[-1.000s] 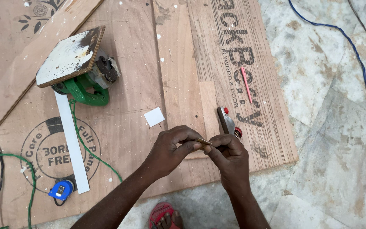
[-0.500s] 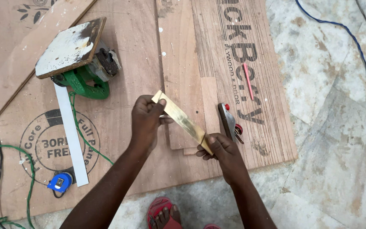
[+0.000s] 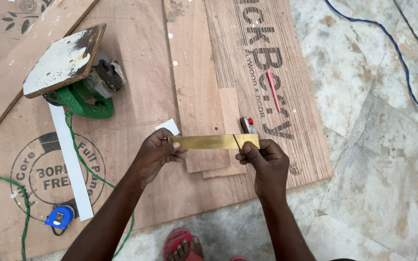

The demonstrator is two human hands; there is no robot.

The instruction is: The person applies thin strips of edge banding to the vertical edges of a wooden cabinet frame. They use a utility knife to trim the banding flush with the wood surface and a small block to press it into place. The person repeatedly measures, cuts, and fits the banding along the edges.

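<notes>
- Plywood sheets (image 3: 136, 96), brown and printed with stamps and lettering, cover most of the floor; grey stone flooring (image 3: 378, 145) shows to the right, crossed by a blue cable (image 3: 393, 53).
- Green power tool (image 3: 81, 92) lies on its side at upper left with its worn flat base plate facing up; a green cord (image 3: 81, 159) runs down from it. Position unchanged from half a second ago.
- White strip (image 3: 71, 164) lies below the tool, with a blue tape measure (image 3: 60, 216) at its lower end.
- Brass-coloured strip (image 3: 214, 141) is held in the air above the narrow plywood offcuts (image 3: 204, 96). Half a second ago it ran diagonally, upper left to lower right; it is now level, with a dark line across it near the right end.
- Left hand (image 3: 156, 154) is clamped on the left end of the strip, thumb and fingers pinching it.
- Right hand (image 3: 262, 159) is clamped on the right end, thumb pressed just beside the dark line.
- Judgement: levelling the strip and gripping both ends suggests it is being presented for inspection or alignment at the marked line.
- Red pencil (image 3: 273, 91) lies on the lettered sheet, well apart from the hands.
- Small tool with a red cap (image 3: 248, 124) sits just behind the strip's right end.
- White scrap (image 3: 169, 126) lies near the left hand.
- Red sandal (image 3: 182, 243) shows at the bottom edge.
</notes>
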